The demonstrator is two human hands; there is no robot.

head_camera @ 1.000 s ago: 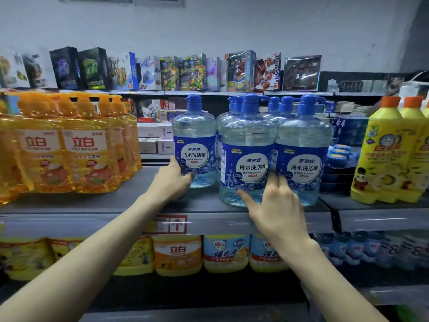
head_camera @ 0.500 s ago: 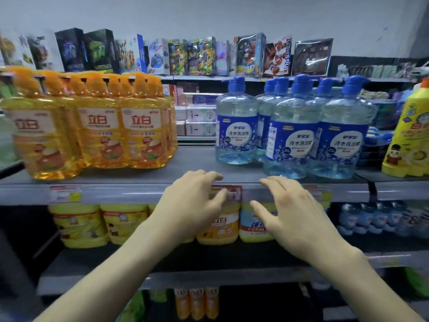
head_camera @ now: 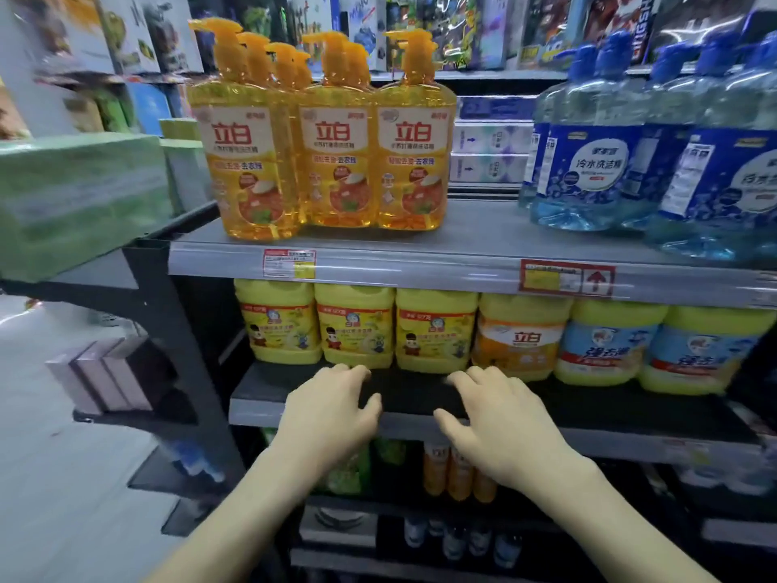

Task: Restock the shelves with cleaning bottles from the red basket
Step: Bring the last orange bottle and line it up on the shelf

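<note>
Both my hands hang empty in front of the lower shelf [head_camera: 588, 431]. My left hand [head_camera: 332, 414] and my right hand [head_camera: 500, 422] have loosely curled fingers and hold nothing. On the grey upper shelf [head_camera: 475, 246] stand several orange pump bottles [head_camera: 332, 136] at the left and several clear blue pump bottles [head_camera: 597, 149] at the right, with a bare gap between them. The red basket is not in view.
Yellow jugs [head_camera: 357, 330] and blue-labelled yellow jugs [head_camera: 609, 342] fill the lower shelf just beyond my fingers. Green packs [head_camera: 80, 199] sit on a side rack at the left. Toy boxes [head_camera: 462, 27] line the top shelf. Grey floor [head_camera: 63, 477] lies at lower left.
Both hands have let go of the blue bottles and dropped from the upper shelf to the lower one. My view has swung left and down.
</note>
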